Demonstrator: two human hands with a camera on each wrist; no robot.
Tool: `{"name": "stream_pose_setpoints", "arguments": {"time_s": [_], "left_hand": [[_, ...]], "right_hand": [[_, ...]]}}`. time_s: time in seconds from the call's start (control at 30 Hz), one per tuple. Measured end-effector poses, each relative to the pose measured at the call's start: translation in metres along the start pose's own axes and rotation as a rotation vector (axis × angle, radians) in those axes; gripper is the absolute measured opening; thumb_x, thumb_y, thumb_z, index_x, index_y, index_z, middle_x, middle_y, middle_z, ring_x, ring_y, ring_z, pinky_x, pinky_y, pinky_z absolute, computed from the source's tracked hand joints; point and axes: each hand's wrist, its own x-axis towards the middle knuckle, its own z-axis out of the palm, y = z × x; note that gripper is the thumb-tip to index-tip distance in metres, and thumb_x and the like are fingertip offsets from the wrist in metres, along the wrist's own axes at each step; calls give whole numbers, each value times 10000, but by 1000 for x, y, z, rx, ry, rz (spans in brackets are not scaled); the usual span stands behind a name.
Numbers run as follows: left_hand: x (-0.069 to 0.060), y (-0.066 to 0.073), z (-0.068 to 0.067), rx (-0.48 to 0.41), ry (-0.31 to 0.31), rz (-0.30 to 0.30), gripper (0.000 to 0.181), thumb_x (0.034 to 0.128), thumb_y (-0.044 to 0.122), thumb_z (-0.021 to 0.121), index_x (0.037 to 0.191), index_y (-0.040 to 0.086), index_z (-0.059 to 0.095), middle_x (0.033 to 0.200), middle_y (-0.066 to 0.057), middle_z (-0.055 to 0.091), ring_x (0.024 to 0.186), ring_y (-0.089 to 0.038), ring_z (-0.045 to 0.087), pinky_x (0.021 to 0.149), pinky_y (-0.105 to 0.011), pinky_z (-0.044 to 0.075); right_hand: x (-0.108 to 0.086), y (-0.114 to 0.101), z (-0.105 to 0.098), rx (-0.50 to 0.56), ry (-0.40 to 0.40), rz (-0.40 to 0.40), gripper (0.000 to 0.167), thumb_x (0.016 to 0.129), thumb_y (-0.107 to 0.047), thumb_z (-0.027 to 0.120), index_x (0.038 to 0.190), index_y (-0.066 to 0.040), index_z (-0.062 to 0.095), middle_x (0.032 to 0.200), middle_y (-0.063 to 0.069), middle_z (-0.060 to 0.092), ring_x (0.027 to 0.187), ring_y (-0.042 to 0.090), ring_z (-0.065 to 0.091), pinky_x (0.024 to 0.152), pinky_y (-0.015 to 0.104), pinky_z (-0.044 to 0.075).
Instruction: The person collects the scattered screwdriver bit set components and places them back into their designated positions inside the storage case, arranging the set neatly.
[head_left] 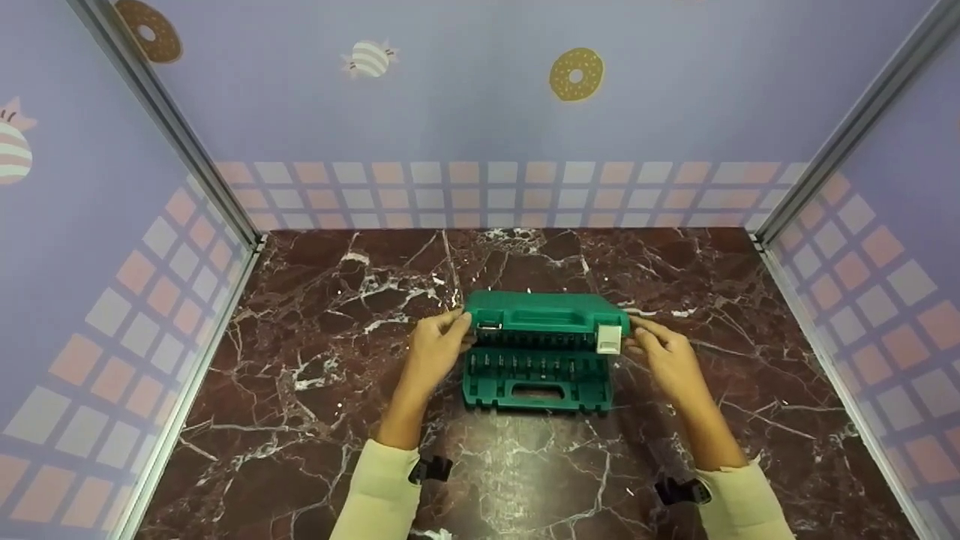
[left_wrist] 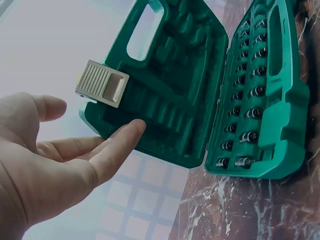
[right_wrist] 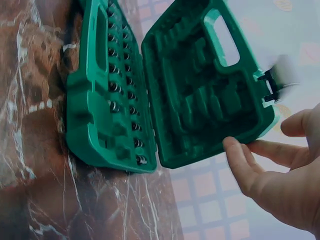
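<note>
A green plastic tool case (head_left: 537, 401) stands part open on the marble-patterned surface, its lid (head_left: 551, 304) raised and tilted. Small metal bits or sockets (left_wrist: 242, 112) line the lower half in rows; the lid's moulded recesses (right_wrist: 200, 95) hold none that I can see. At the lid's left side, my left hand (head_left: 437, 346) touches the edge with extended fingers, its thumb apart from the pale latch (left_wrist: 103, 84). My right hand (head_left: 666, 360) touches the opposite edge with extended fingertips, thumb held away. Another latch (head_left: 609, 339) hangs from the lid near it, blurred in the right wrist view.
Patterned panels (head_left: 495, 112) enclose the marble surface (head_left: 322, 315) at the back and both sides, joined by metal corner rails (head_left: 180, 127). Dark wrist-worn devices (head_left: 431, 469) sit at both sleeve cuffs.
</note>
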Motion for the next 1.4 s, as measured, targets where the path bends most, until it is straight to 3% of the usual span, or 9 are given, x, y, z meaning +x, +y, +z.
{"name": "stream_pose_setpoints", "arguments": {"time_s": [0.1, 0.23, 0.37, 0.53, 0.7, 0.9, 1.13, 1.4], "left_hand": [[-2, -2, 2, -67, -1, 5, 454, 1044, 169, 589, 1395, -118, 561, 1164, -299, 718, 959, -382, 759, 838, -365, 619], [-4, -5, 7, -146, 13, -5, 491, 1035, 124, 598, 1442, -130, 493, 1141, -303, 724, 961, -376, 763, 822, -343, 620], [-6, -8, 11, -224, 39, -14, 499, 1017, 67, 621, 1450, -136, 477, 1133, -313, 720, 958, -364, 766, 813, -332, 620], [-11, -15, 13, -301, 58, -13, 494, 989, -5, 640, 1436, -146, 484, 1142, -347, 701, 928, -340, 774, 807, -336, 622], [-14, -19, 12, -299, 65, -37, 493, 969, -32, 655, 1422, -152, 500, 1083, -331, 720, 858, -286, 778, 783, -311, 623], [-13, -20, 14, -265, 85, -48, 466, 943, -38, 682, 1383, -131, 562, 1012, -298, 746, 811, -272, 777, 756, -312, 626], [-13, -27, 17, -239, 106, -58, 468, 921, -57, 687, 1376, -99, 585, 847, -174, 734, 715, -141, 720, 723, -301, 625], [-15, -38, 20, -208, 103, -78, 470, 912, -89, 676, 1365, -150, 568, 846, -184, 732, 663, -114, 701, 695, -299, 625]], "right_hand": [[-2, 0, 2, 90, -19, 13, 437, 1110, -193, 467, 1471, 47, 522, 1263, 334, 660, 990, 103, 734, 880, 197, 568], [-3, 2, 7, 134, -17, -1, 471, 1103, -192, 489, 1502, 58, 471, 1347, 335, 614, 1090, 210, 729, 911, 217, 565], [-5, 5, 11, 146, -7, -2, 489, 1095, -212, 514, 1511, 42, 467, 1412, 317, 578, 1054, 112, 727, 892, 174, 553], [-10, 10, 12, 138, -20, 14, 525, 1079, -241, 557, 1515, 36, 463, 1371, 327, 602, 936, -6, 710, 859, 187, 567], [-14, 14, 12, 152, -41, 17, 540, 1059, -217, 599, 1521, 24, 461, 1353, 313, 615, 934, 39, 730, 873, 246, 588], [-15, 17, 11, 149, -33, 3, 555, 1024, -183, 657, 1503, 35, 481, 1150, 197, 706, 901, 89, 736, 783, 201, 576], [-14, 26, 14, 154, -8, -1, 549, 982, -139, 714, 1466, 43, 527, 1068, 182, 729, 876, 147, 741, 782, 253, 600], [-15, 38, 20, 208, -24, 25, 559, 964, -70, 719, 1471, 52, 516, 1022, 158, 731, 833, 81, 722, 786, 283, 613]]}}
